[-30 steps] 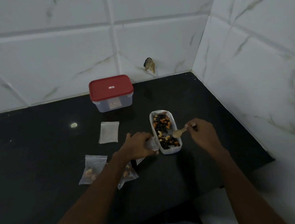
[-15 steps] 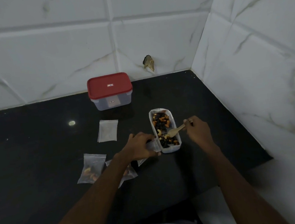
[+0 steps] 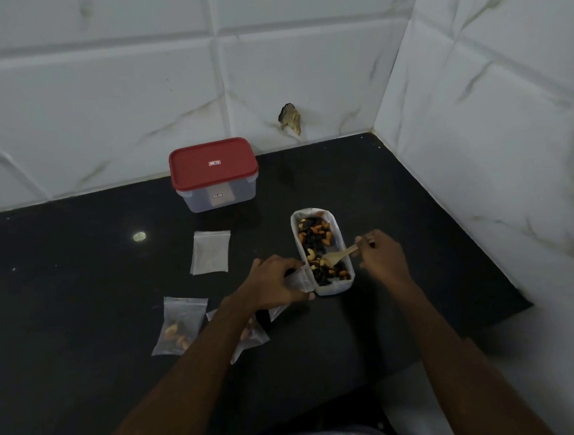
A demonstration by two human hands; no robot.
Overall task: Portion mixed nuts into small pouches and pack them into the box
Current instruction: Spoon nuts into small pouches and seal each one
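A white oblong tray point(image 3: 339, 287) of mixed nuts point(image 3: 314, 237) sits on the black counter. My right hand point(image 3: 381, 259) pinches the handle of a wooden spoon point(image 3: 337, 256), whose bowl lies in the nuts near the tray's front. Against the tray's left wall, my left hand point(image 3: 277, 281) grips a small clear pouch point(image 3: 301, 281) by its mouth. Two filled pouches lie at the front left, one point(image 3: 179, 325) in full view and one point(image 3: 250, 335) partly hidden under my left forearm. An empty pouch point(image 3: 211, 251) lies flat behind them. The red-lidded clear box point(image 3: 214, 173) stands closed at the back.
White marble-tiled walls meet in a corner at the back right. The counter point(image 3: 79, 302) ends along the right wall, with its front edge near my body. A chipped hole point(image 3: 291, 118) marks the back wall.
The spoon's bowl has gone from above the tray's right edge down into the nuts. My left hand has kept the pouch beside the tray.
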